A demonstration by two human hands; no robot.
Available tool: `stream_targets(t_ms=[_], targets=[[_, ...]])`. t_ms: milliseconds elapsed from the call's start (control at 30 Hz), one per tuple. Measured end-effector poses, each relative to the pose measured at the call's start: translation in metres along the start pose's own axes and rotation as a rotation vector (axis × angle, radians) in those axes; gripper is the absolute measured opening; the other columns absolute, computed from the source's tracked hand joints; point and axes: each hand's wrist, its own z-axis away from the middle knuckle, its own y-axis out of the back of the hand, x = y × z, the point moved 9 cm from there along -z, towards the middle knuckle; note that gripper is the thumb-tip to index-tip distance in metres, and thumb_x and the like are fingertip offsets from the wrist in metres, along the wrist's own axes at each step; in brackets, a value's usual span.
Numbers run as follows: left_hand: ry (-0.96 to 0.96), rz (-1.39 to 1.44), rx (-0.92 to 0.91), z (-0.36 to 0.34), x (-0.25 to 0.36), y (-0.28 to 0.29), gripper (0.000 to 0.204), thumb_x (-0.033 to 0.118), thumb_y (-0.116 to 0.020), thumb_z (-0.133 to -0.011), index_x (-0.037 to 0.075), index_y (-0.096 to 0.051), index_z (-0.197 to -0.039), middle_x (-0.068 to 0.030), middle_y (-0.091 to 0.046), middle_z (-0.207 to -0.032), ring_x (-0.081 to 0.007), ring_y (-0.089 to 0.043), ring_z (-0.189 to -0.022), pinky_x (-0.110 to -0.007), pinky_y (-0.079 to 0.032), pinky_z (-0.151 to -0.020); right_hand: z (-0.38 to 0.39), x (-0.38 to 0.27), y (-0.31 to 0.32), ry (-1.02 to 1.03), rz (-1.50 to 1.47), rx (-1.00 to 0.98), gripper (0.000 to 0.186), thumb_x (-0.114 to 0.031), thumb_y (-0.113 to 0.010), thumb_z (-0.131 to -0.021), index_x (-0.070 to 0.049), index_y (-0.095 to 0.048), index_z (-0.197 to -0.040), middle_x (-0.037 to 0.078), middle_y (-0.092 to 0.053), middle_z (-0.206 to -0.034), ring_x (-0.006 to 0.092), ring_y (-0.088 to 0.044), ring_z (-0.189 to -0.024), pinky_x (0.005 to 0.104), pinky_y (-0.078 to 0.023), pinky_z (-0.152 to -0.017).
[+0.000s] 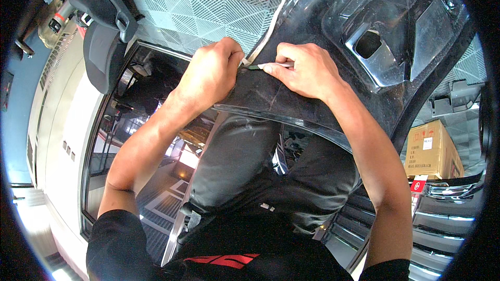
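Observation:
A large glossy black moulded car panel lies across my thighs and reaches away to the upper right. Along its far left edge runs a narrow pale strip. My left hand is closed in a pinch at the near end of this strip, by the panel's corner. Just to its right, my right hand grips a slim, pale-handled knife between thumb and fingers. The knife's thin tip points left, close to the strip and my left fingertips. How far the fingers wrap the strip is partly hidden.
A glossy dark framed panel stands at my left. Beyond it are a black and grey seat-like part and a pale wall. On the right are a cardboard box and a slatted dark grille. Grey patterned flooring lies ahead.

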Motion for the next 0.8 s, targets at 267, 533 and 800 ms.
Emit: stream_targets(t_ms=[267, 533, 800], targets=[[0.013, 0.022, 0.003, -0.001, -0.003, 0.000, 0.012, 0.009, -0.069, -0.097, 0.001, -0.071, -0.105, -0.0230, -0.075, -0.093, -0.0398, -0.076, -0.090, -0.043, -0.059, -0.078, -0.001, -0.006, 0.001, -0.017, 0.085, -0.023, 0.040, -0.050, -0.074, -0.093, -0.011, -0.072, -0.094, 0.018, -0.077, -0.088, 0.0424, -0.074, -0.087, 0.0535, -0.059, -0.075], [0.006, 0.000, 0.012, -0.002, 0.000, 0.001, 0.012, 0.010, -0.069, -0.098, 0.000, -0.071, -0.105, -0.0218, -0.075, -0.091, -0.0386, -0.076, -0.088, -0.043, -0.059, -0.078, -0.004, 0.001, 0.005, -0.053, 0.114, -0.023, 0.041, -0.052, -0.073, -0.093, -0.011, -0.072, -0.095, 0.018, -0.077, -0.091, 0.0419, -0.075, -0.088, 0.0533, -0.059, -0.076], [0.030, 0.040, 0.003, -0.004, -0.001, 0.002, 0.010, 0.008, -0.064, -0.099, -0.001, -0.066, -0.103, -0.0243, -0.073, -0.092, -0.0440, -0.072, -0.092, -0.048, -0.058, -0.082, -0.005, 0.010, 0.007, -0.100, 0.119, 0.003, 0.041, -0.052, -0.075, -0.092, -0.011, -0.073, -0.093, 0.017, -0.077, -0.088, 0.0400, -0.075, -0.086, 0.0516, -0.058, -0.074]])
